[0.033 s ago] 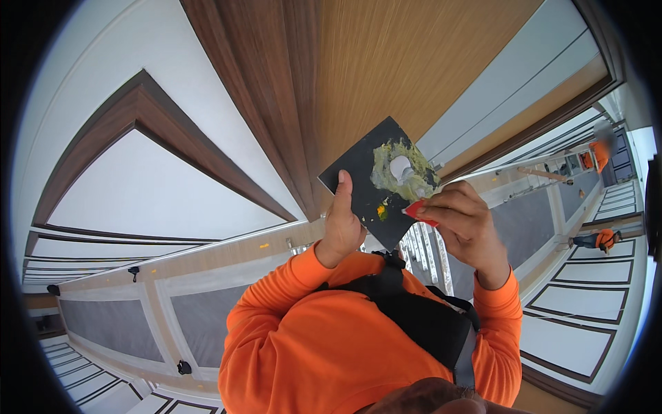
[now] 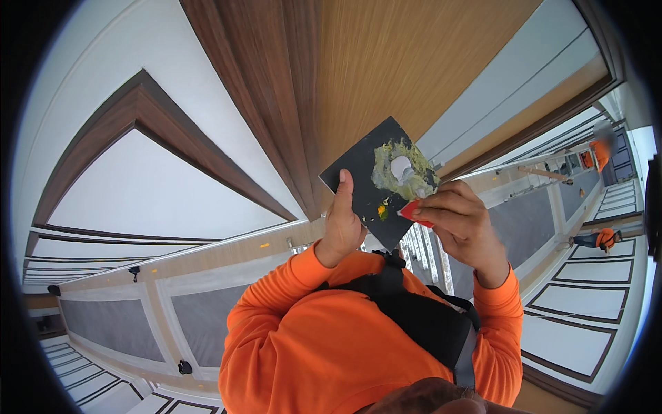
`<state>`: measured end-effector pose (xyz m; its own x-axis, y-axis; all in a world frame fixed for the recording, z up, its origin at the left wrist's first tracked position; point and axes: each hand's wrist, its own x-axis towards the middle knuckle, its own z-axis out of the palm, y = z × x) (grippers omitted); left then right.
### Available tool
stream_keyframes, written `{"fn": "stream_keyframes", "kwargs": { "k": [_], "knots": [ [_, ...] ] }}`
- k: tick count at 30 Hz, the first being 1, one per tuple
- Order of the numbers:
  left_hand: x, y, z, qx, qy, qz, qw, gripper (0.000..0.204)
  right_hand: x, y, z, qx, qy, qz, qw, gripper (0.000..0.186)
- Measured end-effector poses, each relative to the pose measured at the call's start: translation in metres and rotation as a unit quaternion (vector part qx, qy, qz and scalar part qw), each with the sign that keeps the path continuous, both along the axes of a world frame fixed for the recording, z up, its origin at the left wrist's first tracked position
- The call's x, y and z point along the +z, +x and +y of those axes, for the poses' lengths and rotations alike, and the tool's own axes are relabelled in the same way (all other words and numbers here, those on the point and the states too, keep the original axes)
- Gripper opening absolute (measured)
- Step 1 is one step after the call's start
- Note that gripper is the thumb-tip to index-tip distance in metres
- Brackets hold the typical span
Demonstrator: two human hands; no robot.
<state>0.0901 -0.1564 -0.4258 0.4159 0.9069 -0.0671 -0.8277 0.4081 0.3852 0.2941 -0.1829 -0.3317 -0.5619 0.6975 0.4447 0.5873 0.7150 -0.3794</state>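
Note:
My left hand (image 2: pixel 340 224) grips a square black board (image 2: pixel 364 152) by its near left edge, thumb on top and the other fingers hidden beneath. Pale greenish-grey paste (image 2: pixel 383 177) is smeared over the board's right half, with a round white dab (image 2: pixel 401 168) in it. Below the smear sits a small yellow-orange dab (image 2: pixel 382 211). Between the fingers of my right hand (image 2: pixel 469 221) is a red spreader (image 2: pixel 416 213), its edge at the board's right side, close to the paste. Whether the spreader touches the board, I cannot tell.
Ahead rises a light wood panel (image 2: pixel 393 62) beside dark brown wood trim (image 2: pixel 269 90). White panelling (image 2: pixel 179 179) with brown moulding stands to the left. Far right, two people in orange tops (image 2: pixel 605 239) are near a ladder (image 2: pixel 545 178). Grey flooring (image 2: pixel 207 324) runs behind me.
The red spreader and my right fingers have shifted very slightly left. My left hand and the board hold nearly the same place.

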Motion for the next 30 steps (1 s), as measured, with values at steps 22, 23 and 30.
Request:
{"fn": "stream_keyframes", "kwargs": {
  "k": [22,23,30],
  "knots": [
    [-0.019,0.001,0.004,0.026,0.161,0.177,0.971,0.064,-0.009,-0.013,0.017,0.015,-0.086,-0.005,0.996,0.031],
    [-0.02,0.001,0.004,0.028,0.159,0.18,0.97,0.063,-0.007,-0.013,0.017,0.017,-0.09,-0.005,0.996,0.031],
    [-0.009,0.003,-0.001,0.004,0.055,0.152,0.987,0.066,0.003,0.005,0.008,-0.018,-0.177,0.076,0.981,0.019]
  ]
}}
